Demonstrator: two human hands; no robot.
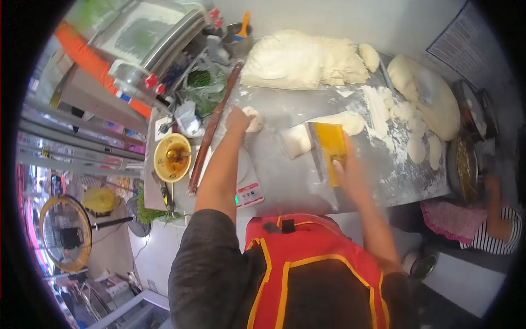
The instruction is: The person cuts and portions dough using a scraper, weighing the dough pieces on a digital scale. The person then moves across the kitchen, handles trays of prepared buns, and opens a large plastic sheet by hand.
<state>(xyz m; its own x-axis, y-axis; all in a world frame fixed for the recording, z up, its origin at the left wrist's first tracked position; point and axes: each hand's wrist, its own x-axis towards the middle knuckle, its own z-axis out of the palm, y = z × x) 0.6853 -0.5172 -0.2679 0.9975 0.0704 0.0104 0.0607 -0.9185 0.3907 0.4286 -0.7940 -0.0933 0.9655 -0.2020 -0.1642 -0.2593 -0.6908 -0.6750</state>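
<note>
My left hand point(237, 119) is closed at the edge of a small round piece of dough point(253, 119), on the left of the metal worktop; its fingertips are partly hidden. My right hand point(350, 171), slightly blurred, grips a dough scraper point(330, 143) with a wide yellow handle. The scraper's edge rests beside a squarish cut piece of dough point(297, 141). Beyond it lies a longer flat strip of dough point(342, 122). Under my left forearm sits a digital scale point(250, 193), partly covered.
A long rolling pin point(211, 129) lies left of my forearm, beside a yellow bowl of dark sauce point(172, 158). A big dough slab point(304, 60) fills the back. Loose flour point(383, 118) and more dough point(430, 96) lie right. Another person's striped sleeve point(501, 230) shows lower right.
</note>
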